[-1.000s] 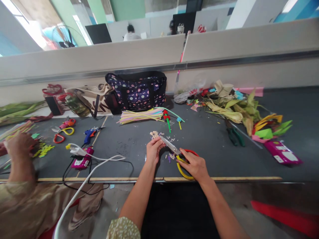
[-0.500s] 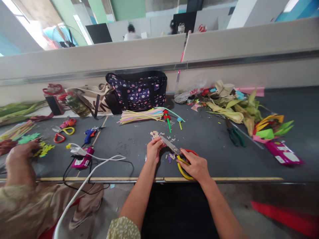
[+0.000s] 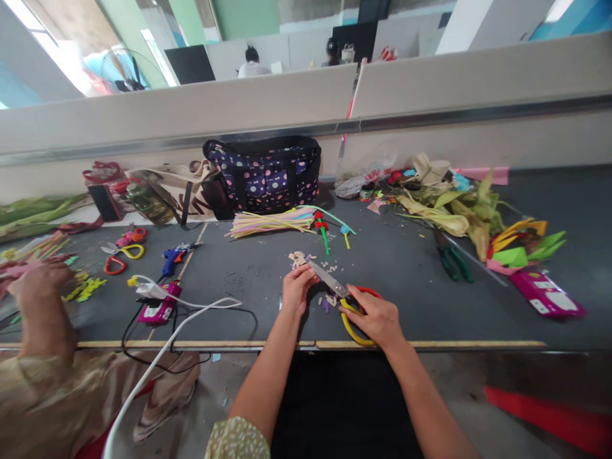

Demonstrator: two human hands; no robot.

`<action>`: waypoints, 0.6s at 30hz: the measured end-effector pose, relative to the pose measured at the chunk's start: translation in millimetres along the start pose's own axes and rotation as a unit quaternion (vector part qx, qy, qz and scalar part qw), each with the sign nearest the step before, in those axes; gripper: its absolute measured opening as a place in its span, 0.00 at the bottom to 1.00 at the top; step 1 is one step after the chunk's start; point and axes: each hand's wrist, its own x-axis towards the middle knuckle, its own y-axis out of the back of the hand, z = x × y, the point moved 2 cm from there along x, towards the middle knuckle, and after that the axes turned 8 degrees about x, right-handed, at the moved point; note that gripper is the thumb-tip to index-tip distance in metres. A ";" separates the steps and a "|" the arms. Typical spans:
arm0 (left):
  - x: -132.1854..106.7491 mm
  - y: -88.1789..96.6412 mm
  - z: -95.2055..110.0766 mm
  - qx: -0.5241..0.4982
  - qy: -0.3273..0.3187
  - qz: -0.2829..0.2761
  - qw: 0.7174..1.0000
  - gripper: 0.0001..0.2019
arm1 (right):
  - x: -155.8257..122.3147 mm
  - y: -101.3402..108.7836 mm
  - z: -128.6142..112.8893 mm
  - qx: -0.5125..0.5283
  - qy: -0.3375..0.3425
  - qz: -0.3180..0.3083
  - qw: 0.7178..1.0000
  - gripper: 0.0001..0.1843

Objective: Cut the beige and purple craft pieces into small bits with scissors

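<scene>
My right hand [image 3: 377,319] is closed around the yellow and red handles of a pair of scissors [image 3: 329,280]. The blades point up and to the left and look nearly together. At their tip, my left hand [image 3: 296,290] is closed in a pinch; whatever lies between its fingertips is too small to make out. Pale cut scraps [image 3: 297,257] are heaped just beyond my left fingers. Purple and beige bits [image 3: 327,302] lie on the dark table between my hands. Beyond them rest a green stem with red fuzzy pieces [image 3: 322,231] and a yellow stem with a blue top [image 3: 345,234].
A bundle of pastel pipe cleaners [image 3: 272,223] lies before a patterned bag [image 3: 268,175]. Leftward are a blue glue gun [image 3: 174,258], a power strip [image 3: 160,304] with a white cable, other scissors [image 3: 123,250] and a co-worker's hand [image 3: 41,280]. Rightward lie pliers [image 3: 452,258] and corn husks [image 3: 454,213].
My hands and the scissors stay almost where they were. The co-worker's hand at the left has pulled back from the yellow pieces, toward the left.
</scene>
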 end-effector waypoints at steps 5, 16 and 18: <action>-0.2 0.0 0.1 0.003 0.002 0.000 1.000 0.11 | 0.5 0.4 -0.4 0.006 0.013 0.001 1.000 0.26; -0.6 0.8 1.1 0.016 0.005 0.001 1.000 0.12 | -1.7 -2.4 2.8 0.026 -0.001 0.012 1.000 0.27; -1.6 0.5 2.6 0.016 0.008 0.003 1.000 0.12 | -0.5 -0.3 2.4 0.023 -0.030 0.026 0.999 0.26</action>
